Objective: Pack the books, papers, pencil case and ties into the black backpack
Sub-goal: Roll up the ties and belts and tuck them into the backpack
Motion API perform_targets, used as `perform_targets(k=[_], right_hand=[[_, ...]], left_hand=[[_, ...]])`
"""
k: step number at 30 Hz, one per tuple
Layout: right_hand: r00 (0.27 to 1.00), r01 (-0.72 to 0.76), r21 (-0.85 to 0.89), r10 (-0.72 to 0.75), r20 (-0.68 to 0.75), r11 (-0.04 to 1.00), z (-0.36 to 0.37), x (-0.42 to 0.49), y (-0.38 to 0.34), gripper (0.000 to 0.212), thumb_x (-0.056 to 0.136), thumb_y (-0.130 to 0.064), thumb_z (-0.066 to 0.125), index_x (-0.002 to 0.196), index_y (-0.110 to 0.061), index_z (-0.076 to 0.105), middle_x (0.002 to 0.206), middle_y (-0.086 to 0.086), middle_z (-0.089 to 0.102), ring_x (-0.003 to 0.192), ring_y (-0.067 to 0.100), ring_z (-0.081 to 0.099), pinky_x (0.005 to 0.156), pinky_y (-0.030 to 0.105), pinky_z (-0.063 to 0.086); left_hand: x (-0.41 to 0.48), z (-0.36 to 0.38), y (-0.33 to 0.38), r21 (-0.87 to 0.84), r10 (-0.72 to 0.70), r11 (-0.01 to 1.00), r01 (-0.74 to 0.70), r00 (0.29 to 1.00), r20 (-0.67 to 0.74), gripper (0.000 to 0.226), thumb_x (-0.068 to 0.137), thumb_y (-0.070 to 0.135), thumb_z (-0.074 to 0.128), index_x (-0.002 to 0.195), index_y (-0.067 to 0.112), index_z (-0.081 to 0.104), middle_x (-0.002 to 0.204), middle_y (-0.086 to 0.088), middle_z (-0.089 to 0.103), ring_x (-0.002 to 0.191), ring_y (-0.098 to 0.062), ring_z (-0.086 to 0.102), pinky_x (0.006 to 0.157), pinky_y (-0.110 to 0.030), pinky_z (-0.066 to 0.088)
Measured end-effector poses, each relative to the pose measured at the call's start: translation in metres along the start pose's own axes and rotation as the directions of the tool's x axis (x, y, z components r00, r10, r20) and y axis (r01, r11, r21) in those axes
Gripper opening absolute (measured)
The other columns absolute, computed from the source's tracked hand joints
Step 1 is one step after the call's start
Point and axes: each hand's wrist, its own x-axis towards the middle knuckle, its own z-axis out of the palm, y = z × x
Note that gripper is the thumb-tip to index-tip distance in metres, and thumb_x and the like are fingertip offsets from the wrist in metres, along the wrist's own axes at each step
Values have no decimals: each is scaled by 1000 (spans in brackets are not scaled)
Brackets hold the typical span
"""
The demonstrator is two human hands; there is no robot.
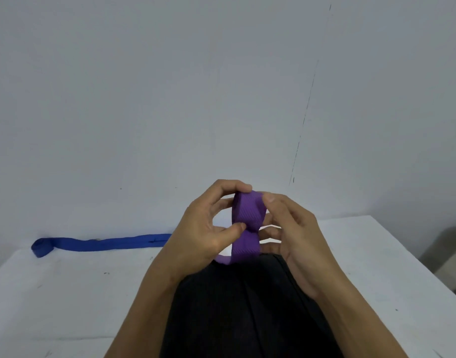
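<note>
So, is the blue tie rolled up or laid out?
Laid out: the blue tie lies stretched flat along the table, only its left end curled into a roll.

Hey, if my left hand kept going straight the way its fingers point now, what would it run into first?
The left hand is pinching the purple tie, so that comes first. Pushing on, it would likely meet the right hand just beyond, though depth is unclear.

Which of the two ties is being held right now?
The purple tie, gripped by the left hand and right hand; the blue tie lies untouched on the white table.
</note>
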Motion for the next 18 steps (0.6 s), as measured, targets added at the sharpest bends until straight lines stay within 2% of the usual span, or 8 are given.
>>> perform_targets(k=[2, 4, 8, 11, 13, 14, 16, 18], right_hand=[[1000, -7, -10, 7, 17, 1000, -4, 2, -5, 30, 87, -40, 66, 112, -23, 69, 84, 7, 75, 72, 25, 72, 71, 41, 60], [999, -18, -1, 18, 39, 1000, -8, 5, -8, 25, 90, -31, 67, 115, -24, 68, 91, 12, 75, 74, 28, 73, 74, 42, 60], [998, 5, 41, -8, 66, 999, -16, 13, -7, 37, 83, -22, 74, 118, -26, 67, 99, 21, 71, 89, 34, 72, 85, 48, 60], [995, 78, -14, -77, 60, 997, -18, 19, -4, 46, 79, -15, 78, 122, -26, 66, 107, 8, 71, 92, 27, 71, 88, 43, 58], [990, 129, -108, -122, 70, 986, -19, 21, 0, 46, 82, -5, 77, 121, -26, 66, 113, -1, 70, 91, 19, 70, 86, 35, 57], [987, 151, -147, -139, 84, 978, -19, 22, 2, 46, 83, -2, 76, 120, -27, 66, 115, -3, 69, 94, 17, 69, 84, 32, 56], [981, 174, -179, -155, 115, 968, -16, 23, 8, 47, 83, 2, 75, 116, -30, 65, 117, -5, 67, 102, 18, 68, 83, 31, 56], [974, 198, -175, -173, 147, 965, -15, 24, 13, 49, 83, 7, 73, 114, -31, 64, 118, -4, 65, 106, 21, 67, 85, 32, 57]], left_hand=[[-1, 6, 0, -16, 19, 1000, -19, 1000, -9, 44, 81, -4, 64, 118, 20, 56, 129, 4, 57, 124, -26, 53, 78, -45, 60], [0, 9, 0, -21, 44, 999, -45, 999, -30, 45, 82, -8, 61, 116, 22, 57, 131, 7, 56, 126, -23, 52, 76, -45, 60], [0, 13, -6, 26, 66, 998, -65, 996, -58, 50, 83, -2, 61, 121, 31, 55, 138, 13, 51, 130, -18, 50, 81, -43, 59], [0, 13, -8, -101, -99, 991, 88, 989, -110, 50, 84, 27, 67, 128, 43, 48, 129, 14, 58, 118, -14, 60, 82, -37, 59], [5, 10, -7, -127, -257, 962, 242, 960, -113, 33, 89, 49, 60, 121, 40, 55, 116, 4, 67, 103, -17, 68, 78, -36, 60], [8, 8, -6, -111, -322, 944, 311, 942, -96, 34, 88, 58, 53, 115, 38, 58, 110, 0, 70, 97, -19, 71, 76, -36, 60], [11, 5, -6, -106, -407, 911, 399, 911, -72, 47, 77, 68, 41, 103, 37, 64, 98, -4, 74, 88, -21, 73, 72, -35, 60], [14, 3, -5, -116, -425, 903, 415, 901, -87, 51, 72, 70, 43, 98, 35, 68, 93, -5, 75, 85, -23, 74, 69, -36, 61]])
